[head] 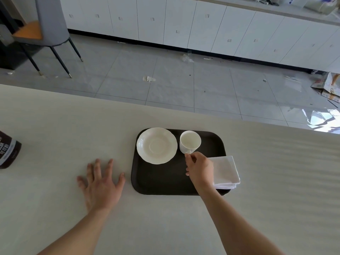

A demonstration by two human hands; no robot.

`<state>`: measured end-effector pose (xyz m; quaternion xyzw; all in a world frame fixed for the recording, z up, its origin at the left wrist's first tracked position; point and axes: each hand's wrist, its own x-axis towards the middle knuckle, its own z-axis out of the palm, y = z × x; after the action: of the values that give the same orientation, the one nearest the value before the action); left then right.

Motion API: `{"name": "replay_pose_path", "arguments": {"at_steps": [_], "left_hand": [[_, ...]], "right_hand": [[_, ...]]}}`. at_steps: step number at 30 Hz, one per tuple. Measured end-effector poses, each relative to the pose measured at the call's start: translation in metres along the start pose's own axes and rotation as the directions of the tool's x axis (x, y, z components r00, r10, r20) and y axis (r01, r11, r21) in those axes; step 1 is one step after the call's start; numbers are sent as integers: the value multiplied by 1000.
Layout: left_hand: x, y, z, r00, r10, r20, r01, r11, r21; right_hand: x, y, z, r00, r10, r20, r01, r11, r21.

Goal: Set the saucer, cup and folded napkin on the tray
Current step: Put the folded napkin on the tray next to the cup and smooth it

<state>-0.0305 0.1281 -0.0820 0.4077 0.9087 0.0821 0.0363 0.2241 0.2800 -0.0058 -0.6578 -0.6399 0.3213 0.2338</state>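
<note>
A dark rectangular tray (165,181) lies on the pale table. On its far left part rests a white saucer (156,145) with a scalloped rim. Just right of the saucer an empty white cup (190,141) stands upright on the tray. My right hand (199,167) pinches the cup's handle at the near side of the cup. A folded white napkin (225,172) lies at the tray's right edge, partly over the rim and partly hidden by my right wrist. My left hand (102,183) lies flat on the table left of the tray, fingers spread, holding nothing.
A dark printed container (8,150) stands at the table's left edge. The far table edge (110,100) drops to a grey tiled floor with litter. A grey chair (51,28) and white cabinets (184,24) stand beyond.
</note>
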Motion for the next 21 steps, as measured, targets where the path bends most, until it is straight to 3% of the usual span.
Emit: {"name": "replay_pose_path", "arguments": {"at_steps": [21], "left_hand": [[-2, 2, -3, 1000, -18, 15, 18, 1000, 3]], "right_hand": [[3, 5, 2, 1000, 14, 16, -13, 1000, -22]]}}
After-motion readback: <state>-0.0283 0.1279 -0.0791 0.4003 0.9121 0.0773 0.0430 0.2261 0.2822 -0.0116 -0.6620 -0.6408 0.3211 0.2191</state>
